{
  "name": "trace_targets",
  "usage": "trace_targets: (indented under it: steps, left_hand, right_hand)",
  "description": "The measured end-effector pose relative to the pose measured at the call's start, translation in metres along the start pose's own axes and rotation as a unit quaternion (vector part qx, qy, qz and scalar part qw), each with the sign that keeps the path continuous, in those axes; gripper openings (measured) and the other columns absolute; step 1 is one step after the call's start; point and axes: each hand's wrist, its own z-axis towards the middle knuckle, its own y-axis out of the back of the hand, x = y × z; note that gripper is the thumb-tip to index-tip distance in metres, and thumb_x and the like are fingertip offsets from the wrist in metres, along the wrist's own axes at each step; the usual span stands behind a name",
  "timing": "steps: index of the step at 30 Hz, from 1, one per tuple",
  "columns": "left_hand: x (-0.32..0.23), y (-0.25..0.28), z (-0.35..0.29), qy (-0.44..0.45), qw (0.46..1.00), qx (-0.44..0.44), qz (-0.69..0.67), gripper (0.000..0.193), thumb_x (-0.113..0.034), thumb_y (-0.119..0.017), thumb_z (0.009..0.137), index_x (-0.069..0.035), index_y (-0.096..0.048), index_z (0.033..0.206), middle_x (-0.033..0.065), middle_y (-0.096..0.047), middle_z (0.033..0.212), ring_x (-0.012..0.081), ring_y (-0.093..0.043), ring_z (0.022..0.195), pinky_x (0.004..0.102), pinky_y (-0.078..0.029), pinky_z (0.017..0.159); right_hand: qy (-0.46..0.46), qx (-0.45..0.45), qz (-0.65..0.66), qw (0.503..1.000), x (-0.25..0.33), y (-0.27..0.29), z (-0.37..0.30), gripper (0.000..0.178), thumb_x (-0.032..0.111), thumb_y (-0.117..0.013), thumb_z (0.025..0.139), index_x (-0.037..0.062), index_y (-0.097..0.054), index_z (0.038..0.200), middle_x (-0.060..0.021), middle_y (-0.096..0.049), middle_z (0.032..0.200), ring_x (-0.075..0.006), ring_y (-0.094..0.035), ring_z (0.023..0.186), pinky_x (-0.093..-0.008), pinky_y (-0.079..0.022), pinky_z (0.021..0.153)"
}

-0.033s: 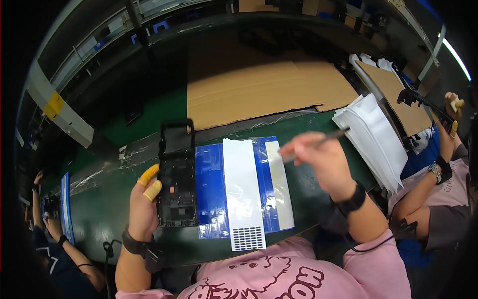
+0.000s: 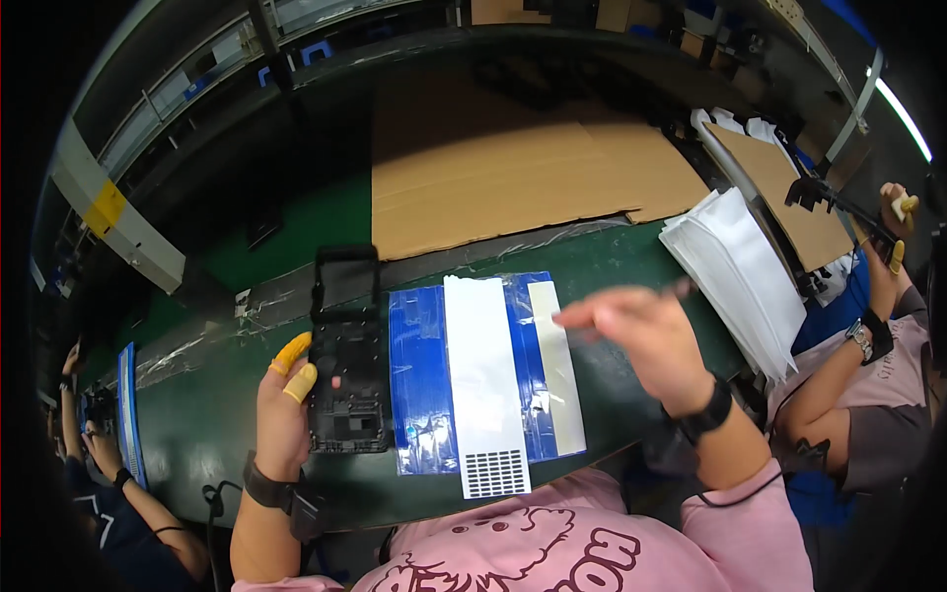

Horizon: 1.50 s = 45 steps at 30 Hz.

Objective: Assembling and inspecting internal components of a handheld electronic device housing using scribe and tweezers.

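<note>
Left hand (image 2: 284,414) grips a black frame (image 2: 346,355); right hand (image 2: 641,331) pinches a thin tool (image 2: 681,289) above the blue sheet (image 2: 424,380).

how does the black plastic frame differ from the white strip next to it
The black plastic frame is dark, chunky and full of cut-outs; the white strip is pale, thin and flat with a small grid at its near end. The left hand holds the frame; the strip lies untouched on the blue sheet. Both are long and lie lengthwise on the green belt.
</note>
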Motion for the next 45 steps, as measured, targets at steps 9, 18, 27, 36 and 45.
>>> trace_targets:
  steps: [9, 18, 27, 36, 45]
  left_hand:
    - [0.026, 0.025, 0.019, -0.060, 0.995, -0.015, 0.079, 0.050, 0.006, -0.054, 0.076, 0.000, -0.039, 0.123, 0.0100, -0.047, 0.115, 0.0171, -0.049, 0.101, 0.0281, -0.039, 0.089]
    - [-0.001, -0.030, -0.024, -0.340, 0.755, 0.310, 0.468, 0.033, -0.015, -0.062, 0.074, -0.004, -0.057, 0.104, 0.0133, -0.052, 0.114, 0.0320, -0.048, 0.108, 0.0384, -0.038, 0.088]
    - [0.013, -0.042, -0.044, -0.383, 0.614, 0.374, 0.580, 0.047, -0.027, -0.065, 0.072, 0.003, -0.055, 0.108, 0.0190, -0.048, 0.120, 0.0320, -0.049, 0.109, 0.0384, -0.042, 0.085]
    - [-0.011, -0.045, -0.028, -0.233, 0.758, 0.416, 0.445, 0.058, -0.037, -0.063, 0.075, 0.004, -0.049, 0.114, 0.0194, -0.046, 0.123, 0.0306, -0.047, 0.112, 0.0373, -0.041, 0.089]
    - [-0.038, -0.129, 0.072, 0.049, 0.928, 0.361, -0.083, 0.032, -0.008, -0.060, 0.079, 0.003, -0.050, 0.107, 0.0103, -0.060, 0.095, 0.0155, -0.061, 0.080, 0.0270, -0.050, 0.072]
  right_hand:
    - [0.217, 0.263, -0.529, 0.777, -0.007, -0.027, -0.056, 0.024, 0.011, -0.057, 0.072, 0.0028, -0.058, 0.095, -0.0029, -0.049, 0.063, -0.0178, -0.052, 0.053, -0.0292, -0.042, 0.049]
    - [0.348, 0.380, -0.473, 0.714, -0.039, -0.032, -0.059, 0.028, 0.010, -0.052, 0.072, -0.0009, -0.056, 0.097, -0.0009, -0.044, 0.059, -0.0129, -0.049, 0.049, -0.0261, -0.039, 0.043]
    - [0.177, -0.074, -0.353, 0.916, -0.001, -0.028, 0.087, 0.009, 0.008, -0.056, 0.075, 0.0006, -0.058, 0.071, -0.0078, -0.054, 0.058, -0.0134, -0.050, 0.051, -0.0268, -0.042, 0.051]
    - [0.435, -0.203, -0.303, 0.823, 0.096, -0.037, 0.132, 0.012, 0.010, -0.062, 0.074, -0.0012, -0.060, 0.072, -0.0030, -0.053, 0.057, -0.0053, -0.042, 0.050, -0.0220, -0.035, 0.045]
    - [0.539, 0.245, -0.460, 0.661, 0.015, -0.059, -0.029, 0.026, 0.007, -0.056, 0.064, -0.0034, -0.060, 0.088, -0.0005, -0.039, 0.055, -0.0117, -0.042, 0.045, -0.0236, -0.029, 0.040]
